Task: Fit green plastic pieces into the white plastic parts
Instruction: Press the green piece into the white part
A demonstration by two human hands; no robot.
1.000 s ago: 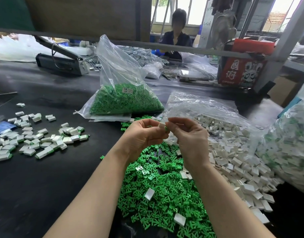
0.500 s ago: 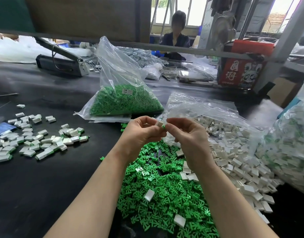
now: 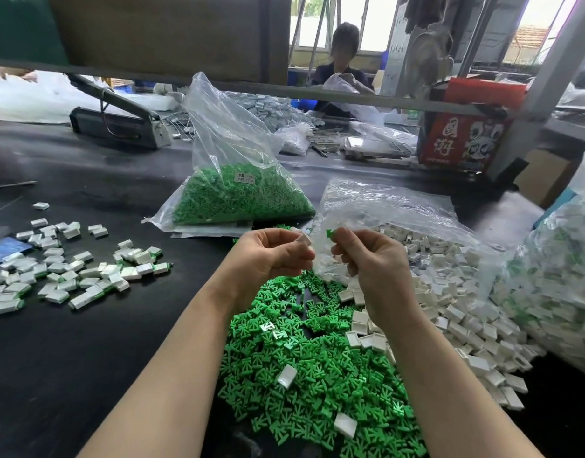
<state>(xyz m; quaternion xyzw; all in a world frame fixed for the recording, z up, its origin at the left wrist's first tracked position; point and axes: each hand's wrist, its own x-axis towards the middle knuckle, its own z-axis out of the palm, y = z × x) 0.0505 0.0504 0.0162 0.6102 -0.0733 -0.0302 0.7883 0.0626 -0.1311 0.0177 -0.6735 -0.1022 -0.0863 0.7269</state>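
My left hand [image 3: 271, 256] pinches a small white plastic part [image 3: 303, 240] between thumb and fingertips. My right hand [image 3: 367, 259] pinches a small green plastic piece [image 3: 330, 234] at its fingertips. A narrow gap separates the two items, held above the table. Below my hands lies a heap of loose green pieces [image 3: 317, 368] with a few white parts mixed in. A pile of white parts [image 3: 449, 292] spills from an open clear bag to the right.
Fitted white-and-green parts [image 3: 70, 272] lie scattered on the black table at the left. A clear bag of green pieces [image 3: 241, 196] stands behind my hands, another full bag [image 3: 562, 285] sits at the right. A person works across the table beyond a grey rail.
My hands have drawn slightly apart; before, the fingertips met around the white part and green piece, now a small gap shows between them.
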